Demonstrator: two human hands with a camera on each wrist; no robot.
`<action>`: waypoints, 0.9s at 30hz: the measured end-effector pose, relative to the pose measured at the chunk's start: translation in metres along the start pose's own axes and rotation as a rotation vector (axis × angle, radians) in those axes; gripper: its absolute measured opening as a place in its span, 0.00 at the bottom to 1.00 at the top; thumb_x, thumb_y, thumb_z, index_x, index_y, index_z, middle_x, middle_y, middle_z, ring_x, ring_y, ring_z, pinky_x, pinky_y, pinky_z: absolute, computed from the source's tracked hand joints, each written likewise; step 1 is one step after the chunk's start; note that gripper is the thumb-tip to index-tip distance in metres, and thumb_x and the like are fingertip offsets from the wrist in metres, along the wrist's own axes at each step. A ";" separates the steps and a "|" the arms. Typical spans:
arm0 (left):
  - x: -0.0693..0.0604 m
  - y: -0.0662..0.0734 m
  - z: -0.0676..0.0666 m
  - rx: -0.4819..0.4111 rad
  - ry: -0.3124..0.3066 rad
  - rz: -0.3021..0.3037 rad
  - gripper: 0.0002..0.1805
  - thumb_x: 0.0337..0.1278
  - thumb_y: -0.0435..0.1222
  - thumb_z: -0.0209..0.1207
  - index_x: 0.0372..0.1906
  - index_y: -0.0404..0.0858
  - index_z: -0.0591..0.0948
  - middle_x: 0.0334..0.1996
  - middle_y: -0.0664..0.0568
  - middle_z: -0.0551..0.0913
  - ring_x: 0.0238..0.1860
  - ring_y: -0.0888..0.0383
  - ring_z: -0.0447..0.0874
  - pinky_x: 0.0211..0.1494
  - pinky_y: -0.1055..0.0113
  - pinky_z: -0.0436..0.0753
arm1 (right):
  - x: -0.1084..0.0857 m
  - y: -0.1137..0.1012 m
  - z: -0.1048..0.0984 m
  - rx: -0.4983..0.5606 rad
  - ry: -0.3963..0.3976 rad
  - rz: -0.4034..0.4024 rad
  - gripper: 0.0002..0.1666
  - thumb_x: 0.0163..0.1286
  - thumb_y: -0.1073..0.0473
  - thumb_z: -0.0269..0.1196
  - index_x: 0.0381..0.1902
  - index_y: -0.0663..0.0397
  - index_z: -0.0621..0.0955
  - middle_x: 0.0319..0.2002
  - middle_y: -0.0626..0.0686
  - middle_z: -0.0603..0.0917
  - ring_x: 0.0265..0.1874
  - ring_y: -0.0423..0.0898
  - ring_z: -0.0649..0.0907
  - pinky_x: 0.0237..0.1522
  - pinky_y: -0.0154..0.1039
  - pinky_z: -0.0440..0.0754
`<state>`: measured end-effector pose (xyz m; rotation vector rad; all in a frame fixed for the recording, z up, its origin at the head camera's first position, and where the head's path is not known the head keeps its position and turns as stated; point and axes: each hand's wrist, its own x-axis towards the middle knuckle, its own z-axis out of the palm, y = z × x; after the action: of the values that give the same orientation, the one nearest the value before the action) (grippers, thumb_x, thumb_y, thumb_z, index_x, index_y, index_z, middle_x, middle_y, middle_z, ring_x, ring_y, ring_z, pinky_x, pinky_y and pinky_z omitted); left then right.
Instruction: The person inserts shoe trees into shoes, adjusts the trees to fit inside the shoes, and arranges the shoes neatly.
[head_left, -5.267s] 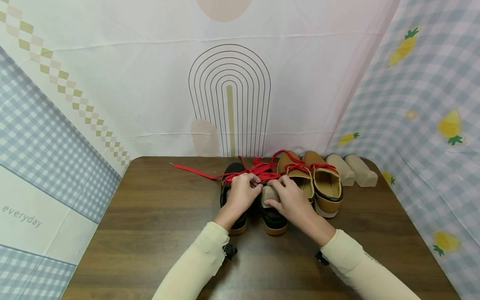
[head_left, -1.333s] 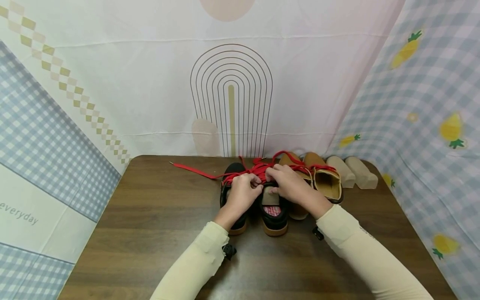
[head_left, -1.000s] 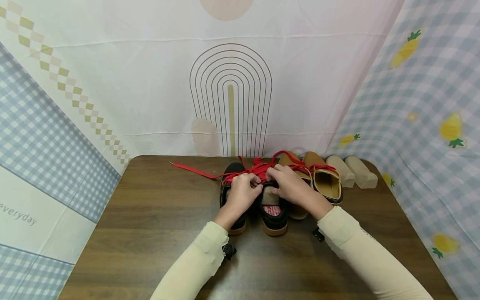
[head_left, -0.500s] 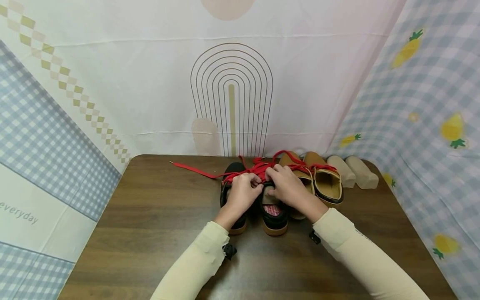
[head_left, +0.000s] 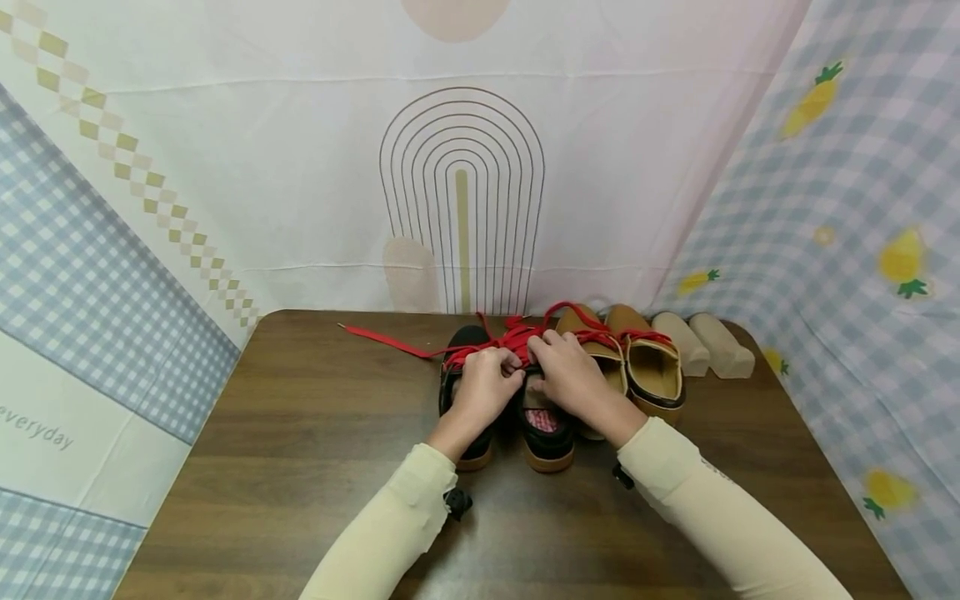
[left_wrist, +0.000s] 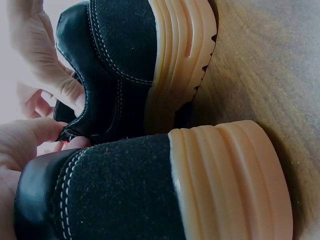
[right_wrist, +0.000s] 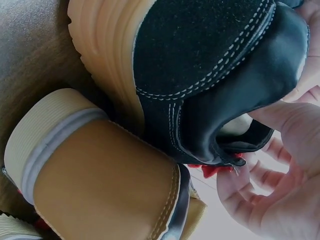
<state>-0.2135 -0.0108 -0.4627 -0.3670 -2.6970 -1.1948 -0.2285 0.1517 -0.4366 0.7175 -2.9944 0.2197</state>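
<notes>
When looking for the right black shoe, find it near the back of the table, between the left black shoe and the tan shoes. Follow its length from the heel, at the near end, under the red laces toward the white wall cloth. From the grip, look back for that heel. Note the left hand pinching one lace flap, and the right hand nearer, touching the other flap with thumb and finger apart; cannot tell if gripping it. Count two black shoes, two tan shoes, two beige blocks and two hands. Cannot count the laces.
</notes>
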 end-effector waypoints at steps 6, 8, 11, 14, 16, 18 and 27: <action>0.000 0.001 -0.001 0.015 0.008 0.001 0.02 0.61 0.32 0.69 0.34 0.37 0.87 0.31 0.52 0.89 0.35 0.59 0.88 0.40 0.67 0.86 | 0.001 -0.002 0.001 -0.016 0.010 0.003 0.23 0.57 0.53 0.80 0.38 0.50 0.75 0.41 0.54 0.78 0.39 0.56 0.75 0.35 0.47 0.80; 0.000 0.001 -0.001 0.016 0.009 -0.001 0.02 0.61 0.32 0.69 0.34 0.37 0.88 0.32 0.52 0.89 0.35 0.58 0.88 0.40 0.66 0.86 | 0.000 -0.001 0.002 -0.011 0.020 0.003 0.23 0.57 0.53 0.80 0.38 0.50 0.75 0.42 0.54 0.78 0.40 0.56 0.75 0.33 0.48 0.80; 0.000 0.001 0.000 0.012 0.009 -0.005 0.02 0.60 0.33 0.69 0.34 0.38 0.88 0.32 0.52 0.89 0.35 0.59 0.88 0.39 0.67 0.86 | -0.004 0.000 0.004 0.009 0.036 0.012 0.24 0.57 0.53 0.80 0.39 0.51 0.75 0.40 0.54 0.77 0.40 0.55 0.74 0.32 0.47 0.79; 0.000 0.001 0.001 0.001 0.009 -0.003 0.02 0.59 0.32 0.70 0.34 0.38 0.88 0.31 0.52 0.89 0.35 0.59 0.88 0.39 0.67 0.86 | -0.007 0.001 0.006 0.019 0.058 0.014 0.25 0.57 0.53 0.80 0.40 0.51 0.76 0.40 0.54 0.77 0.39 0.55 0.74 0.33 0.48 0.79; 0.000 0.001 0.002 0.001 0.009 -0.001 0.02 0.59 0.32 0.70 0.34 0.37 0.88 0.31 0.52 0.89 0.34 0.59 0.88 0.39 0.68 0.86 | -0.009 0.002 0.008 0.015 0.075 0.003 0.26 0.57 0.53 0.81 0.43 0.52 0.77 0.41 0.55 0.78 0.40 0.56 0.75 0.36 0.49 0.80; 0.001 0.001 0.002 0.006 0.005 -0.001 0.02 0.59 0.32 0.70 0.34 0.37 0.88 0.31 0.52 0.89 0.34 0.59 0.88 0.39 0.67 0.86 | -0.011 0.003 0.009 0.010 0.093 -0.013 0.27 0.56 0.53 0.81 0.46 0.52 0.77 0.43 0.56 0.78 0.40 0.57 0.76 0.39 0.50 0.81; -0.002 0.003 -0.012 -0.009 -0.070 -0.003 0.06 0.62 0.37 0.69 0.41 0.39 0.89 0.38 0.51 0.88 0.38 0.59 0.87 0.42 0.67 0.85 | -0.021 0.008 0.008 0.102 0.161 -0.074 0.23 0.60 0.55 0.78 0.50 0.53 0.82 0.47 0.58 0.81 0.45 0.58 0.78 0.50 0.52 0.80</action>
<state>-0.2104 -0.0177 -0.4532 -0.4137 -2.7533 -1.2178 -0.2139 0.1669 -0.4472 0.7783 -2.8161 0.4085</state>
